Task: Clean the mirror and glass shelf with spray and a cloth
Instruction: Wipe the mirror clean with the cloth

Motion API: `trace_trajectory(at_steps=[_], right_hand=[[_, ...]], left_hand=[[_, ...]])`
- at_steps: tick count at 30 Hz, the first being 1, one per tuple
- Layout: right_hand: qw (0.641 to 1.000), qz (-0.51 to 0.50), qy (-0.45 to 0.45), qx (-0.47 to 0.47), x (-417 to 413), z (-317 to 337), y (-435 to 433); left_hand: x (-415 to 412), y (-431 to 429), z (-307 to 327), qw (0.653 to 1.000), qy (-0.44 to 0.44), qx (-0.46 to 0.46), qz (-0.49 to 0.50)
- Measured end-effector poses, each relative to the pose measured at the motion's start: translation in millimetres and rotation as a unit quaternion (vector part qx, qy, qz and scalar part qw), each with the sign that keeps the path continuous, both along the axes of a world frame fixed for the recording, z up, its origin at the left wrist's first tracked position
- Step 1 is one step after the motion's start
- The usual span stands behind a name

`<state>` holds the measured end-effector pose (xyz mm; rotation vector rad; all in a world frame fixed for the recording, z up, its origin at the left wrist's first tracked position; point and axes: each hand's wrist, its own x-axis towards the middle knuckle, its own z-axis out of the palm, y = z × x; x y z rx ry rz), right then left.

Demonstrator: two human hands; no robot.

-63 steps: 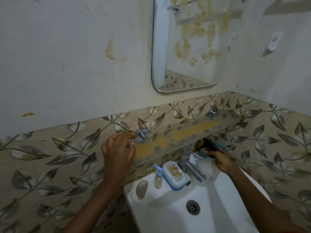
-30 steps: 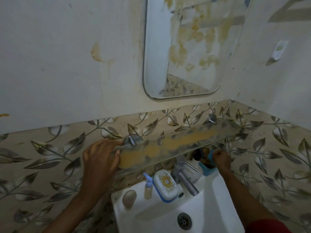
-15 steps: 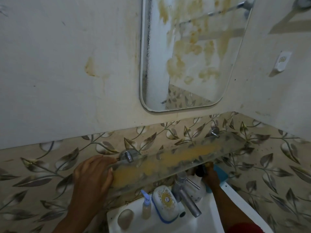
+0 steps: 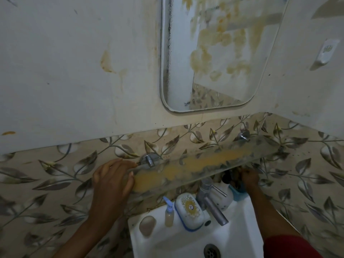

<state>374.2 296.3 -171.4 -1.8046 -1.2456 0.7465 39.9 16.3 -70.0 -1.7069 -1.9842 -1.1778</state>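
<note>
The mirror (image 4: 219,53) hangs on the white wall, smeared with yellow-brown stains. Below it, the glass shelf (image 4: 208,162) on two chrome brackets carries a long yellow smear. My left hand (image 4: 111,181) rests on the shelf's left end with its fingers laid over the glass beside the left bracket (image 4: 149,159). My right hand (image 4: 249,178) is under the shelf's right part. Its fingers curl round the black head of a white spray bottle (image 4: 224,195), seen partly through the glass. A blue holder (image 4: 238,192) sits by that hand. No cloth is plainly visible.
The white sink (image 4: 240,237) stands below with a chrome tap (image 4: 212,202). On its rim are a soap box with a blue base (image 4: 189,211), a small pump bottle (image 4: 169,215) and a pebble-like soap (image 4: 147,225). A white wall hook (image 4: 326,51) sits at the right.
The view has tilted up and closed in on the mirror. My left hand slid from the bracket onto the shelf's end. My right hand shifted under the shelf toward the bottle's black head.
</note>
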Motion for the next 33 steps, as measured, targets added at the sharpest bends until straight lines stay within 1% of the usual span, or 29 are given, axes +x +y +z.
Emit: trace_trajectory(at_steps=[2, 3, 6, 7, 9, 12, 14, 17, 19, 22, 26, 29, 33], right_hand=[[0.994, -0.039, 0.098, 0.024, 4, 14, 0], [0.985, -0.053, 0.161, 0.034, 7, 19, 1], [0.939, -0.044, 0.340, 0.038, 20, 28, -6], [0.922, -0.038, 0.384, 0.030, 24, 29, -9], [0.906, -0.033, 0.423, 0.004, 34, 30, -20], [0.882, -0.061, 0.466, -0.023, 47, 33, -40], [0.866, -0.075, 0.494, -0.021, 52, 38, -59], [0.848, -0.102, 0.519, 0.034, 55, 43, -88], [0.840, -0.091, 0.530, 0.073, 54, 53, -108], [0.841, -0.037, 0.524, 0.130, 42, 84, -135], [0.832, 0.049, 0.517, 0.193, 19, 129, -159], [0.826, 0.125, 0.511, 0.200, -6, 155, -171], [0.809, 0.258, 0.500, 0.171, -50, 178, -189]], left_hand=[[1, 0, 1, 1.000, 0.001, 0.000, 0.000], [1, 0, 1, 1.000, 0.001, 0.000, 0.000], [2, -1, 1, 1.000, -0.005, 0.000, -0.001], [2, -2, 1, 1.000, -0.005, 0.000, -0.001], [2, -3, 1, 1.000, -0.005, -0.004, -0.001], [3, -3, 3, 1.000, -0.009, -0.010, -0.004], [4, -3, 4, 1.000, -0.012, -0.006, -0.010], [4, -3, 4, 1.000, -0.027, -0.006, -0.012], [3, -3, 4, 0.999, -0.035, -0.012, -0.017], [2, -3, 3, 0.999, -0.040, -0.020, -0.022], [0, -3, 0, 0.998, -0.046, -0.025, -0.031], [-1, -5, 2, 0.997, -0.061, -0.023, -0.035], [5, -9, 9, 0.995, -0.092, -0.013, -0.047]])
